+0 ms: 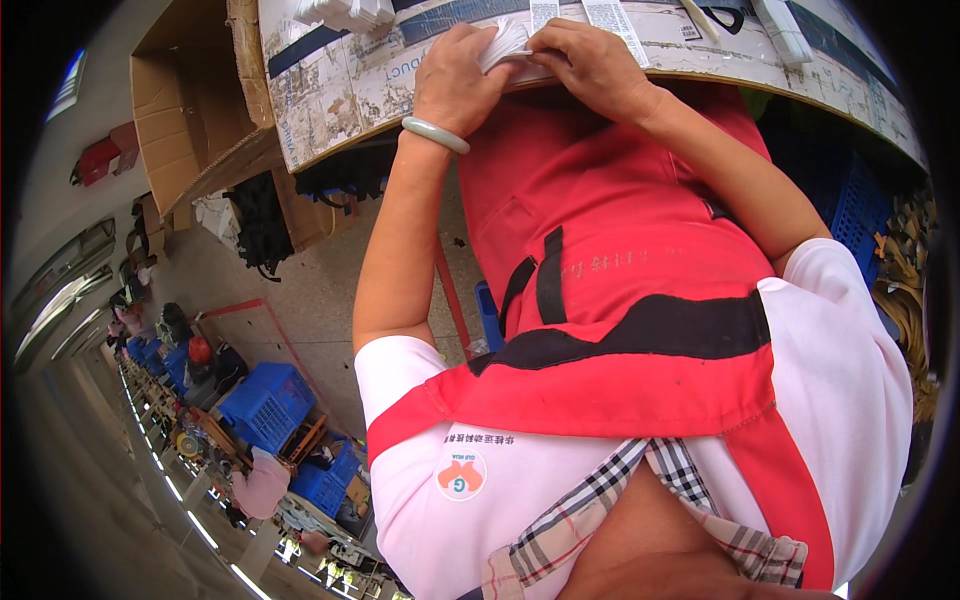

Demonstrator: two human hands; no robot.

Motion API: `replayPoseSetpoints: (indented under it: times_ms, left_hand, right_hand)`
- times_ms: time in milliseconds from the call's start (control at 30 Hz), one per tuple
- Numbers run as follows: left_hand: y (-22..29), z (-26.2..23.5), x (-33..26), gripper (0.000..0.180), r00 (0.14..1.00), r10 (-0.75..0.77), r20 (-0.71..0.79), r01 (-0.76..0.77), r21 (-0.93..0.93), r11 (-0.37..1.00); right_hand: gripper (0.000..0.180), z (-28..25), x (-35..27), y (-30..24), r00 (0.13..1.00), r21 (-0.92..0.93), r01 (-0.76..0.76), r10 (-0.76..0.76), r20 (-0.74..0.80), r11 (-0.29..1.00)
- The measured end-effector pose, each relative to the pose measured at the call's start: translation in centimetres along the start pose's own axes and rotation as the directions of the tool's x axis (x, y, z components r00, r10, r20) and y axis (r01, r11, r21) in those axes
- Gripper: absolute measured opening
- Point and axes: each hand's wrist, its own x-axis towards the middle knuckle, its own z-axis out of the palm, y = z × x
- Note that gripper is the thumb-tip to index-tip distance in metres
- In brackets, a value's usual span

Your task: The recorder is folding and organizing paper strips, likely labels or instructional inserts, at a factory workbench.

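Head view: shows a bundle of thin white slips (507, 45) held between both hands, by the near edge of a worn tabletop (340, 115). With the left hand (456, 80), grasps the bundle in a closed grip, fanned loosely at the far ends. With the right hand (590, 63), pinches its right side in a narrow fingertip grip; cannot tell whether on one slip or several. Just beyond, shows printed strips (613, 20) lying flat; off to the left, a white pile (345, 12).

Could go wrong most easily by slipping: with slack left fingers and such splayed ends, could spill slips over the edge onto the red apron (620, 235) or the floor (335, 270). Could pull up several at once through clinging layers, or crease one by tugging hard at a corner. So close to the printed strips, could mix loose slips among them. By drawing the left wrist back low, could knock the pale bracelet (437, 134) against the tabletop.
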Motion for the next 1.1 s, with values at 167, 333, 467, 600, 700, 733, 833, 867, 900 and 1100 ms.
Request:
replayPoseSetpoints:
  times_ms: [167,333,467,600,700,733,833,867,900,1100]
  left_hand:
    - [0.1,0.0,0.0,0.041,1.000,0.009,-0.013,-0.009,0.006,1.000]
    - [0.2,0.0,0.0,0.041,1.000,0.003,-0.014,-0.003,0.017,1.000]
    - [0.3,0.0,-0.1,0.041,1.000,-0.002,-0.018,0.003,0.012,1.000]
    - [0.3,0.1,-0.2,0.041,1.000,0.003,-0.026,-0.003,0.016,1.000]
    - [0.1,0.2,-0.3,0.040,0.999,0.004,-0.031,-0.003,0.019,1.000]
    - [0.2,0.2,-0.3,0.040,0.999,0.005,-0.032,-0.004,0.018,1.000]
    - [0.3,0.4,0.0,0.039,0.999,0.007,-0.048,-0.007,0.010,1.000]
    - [0.3,0.4,0.0,0.038,0.998,0.014,-0.054,-0.013,0.011,1.000]
    - [0.2,0.5,0.2,0.037,0.998,0.021,-0.061,-0.020,0.012,1.000]
    - [0.5,0.2,0.3,0.035,0.997,0.005,-0.072,-0.005,-0.001,1.000]
  right_hand:
    - [0.014,-1.0,0.3,0.0,0.997,0.044,-0.043,0.040,0.068,0.998]
    - [0.015,-1.5,0.4,0.0,0.993,0.044,-0.077,0.073,0.095,0.996]
    - [0.015,-1.4,0.3,-0.2,0.994,0.015,-0.060,0.058,0.091,0.998]
    - [0.016,-1.5,0.3,-0.4,0.995,-0.002,-0.052,0.052,0.091,0.999]
    - [0.016,-1.5,0.3,-0.6,0.989,0.035,-0.098,0.093,0.114,0.995]
    - [0.016,-1.5,0.3,-0.6,0.989,0.033,-0.099,0.095,0.114,0.995]
    - [0.016,-1.4,0.3,-0.3,0.991,0.024,-0.100,0.098,0.095,0.995]
    - [0.016,-1.4,0.4,-0.3,0.991,0.001,-0.101,0.100,0.089,0.995]
    - [0.016,-1.5,0.5,-0.2,0.991,-0.023,-0.100,0.102,0.084,0.995]
    - [0.016,-3.6,2.4,-0.3,0.996,0.037,-0.060,0.057,0.074,0.998]
